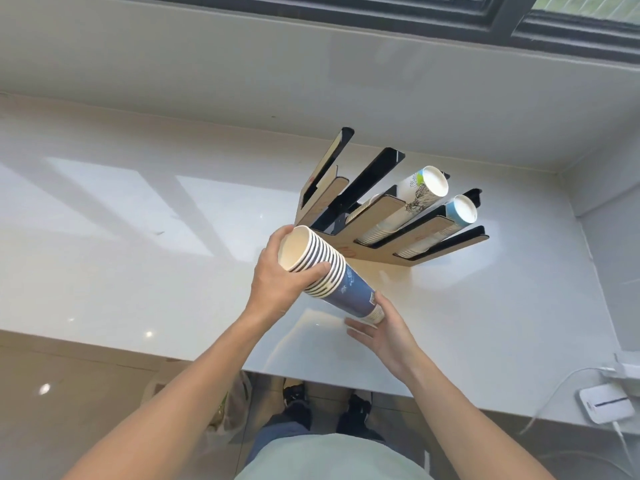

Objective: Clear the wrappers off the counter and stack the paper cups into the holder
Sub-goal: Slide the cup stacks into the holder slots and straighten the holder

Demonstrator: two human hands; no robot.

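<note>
A stack of several nested paper cups [349, 289], dark blue on the outermost cup with white rims, hangs tilted above the counter just in front of the cup holder [375, 211]. My left hand [280, 275] grips the stack around its rim end, whose mouth faces up and left. My right hand [384, 327] supports the base end with the fingers spread under it. The holder is a black and brown slotted rack standing on the white counter [138, 237]. Its two right slots hold white patterned cup stacks [420, 188]; the two left slots look empty. No wrappers are visible.
A grey wall and dark window frame [502, 15] lie behind the counter. A white device with cables [606, 407] sits at the counter's right front corner. A bag [228, 407] stands on the floor under the counter edge by my feet.
</note>
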